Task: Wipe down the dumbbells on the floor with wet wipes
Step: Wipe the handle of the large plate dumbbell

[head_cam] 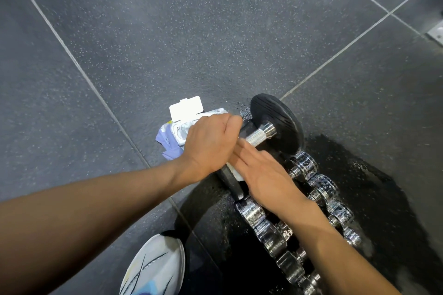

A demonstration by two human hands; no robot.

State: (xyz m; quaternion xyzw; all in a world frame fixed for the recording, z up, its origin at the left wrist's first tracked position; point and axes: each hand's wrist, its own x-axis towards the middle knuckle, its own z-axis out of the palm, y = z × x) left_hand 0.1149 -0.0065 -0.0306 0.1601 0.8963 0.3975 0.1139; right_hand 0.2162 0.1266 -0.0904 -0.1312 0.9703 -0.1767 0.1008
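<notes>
Black dumbbell (275, 124): lies on the dark speckled floor (167, 31), centre of scene, knurled steel handle exposed at its far end. Left hand (211, 141): fingers curled over the handle. Right hand (266, 175): fingers straight, pressing a white wipe (236, 175) against the near end. Wet-wipes pack (177, 132): lid open, just left of the hands. Chrome dumbbells (261, 218): row at near right, on a wet patch. Shoe (155, 268): near edge.

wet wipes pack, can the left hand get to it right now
Probably yes: the wet wipes pack lies just past the left hand, lid open, nothing between them, but that hand must first release the black dumbbell it grips.
</notes>
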